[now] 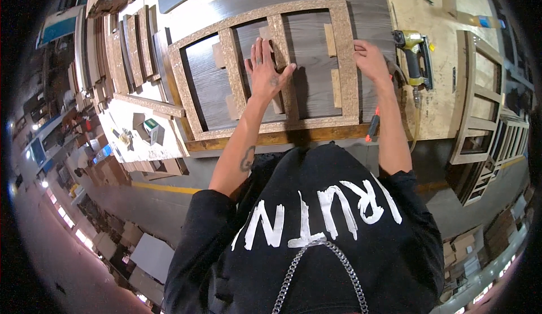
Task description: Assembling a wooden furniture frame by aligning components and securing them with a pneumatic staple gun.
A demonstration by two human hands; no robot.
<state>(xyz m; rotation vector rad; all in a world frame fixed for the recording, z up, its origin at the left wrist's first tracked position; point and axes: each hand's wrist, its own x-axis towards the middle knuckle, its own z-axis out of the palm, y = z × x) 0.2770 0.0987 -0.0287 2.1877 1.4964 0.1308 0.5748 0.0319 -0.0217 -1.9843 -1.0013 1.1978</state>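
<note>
The particleboard frame (265, 68) is laid flat on the grey panel (316, 49) near the bench's (429, 105) front edge. The left hand (265, 68) is spread wide on its middle bar; the right hand (370, 60) is pressed, fingers extended, on its right rail.

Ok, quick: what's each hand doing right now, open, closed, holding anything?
Left hand: open, fingers spread flat on the rectangular particleboard frame's middle upright, gripping nothing.
Right hand: open, palm down on the frame's right side, holding nothing.
</note>
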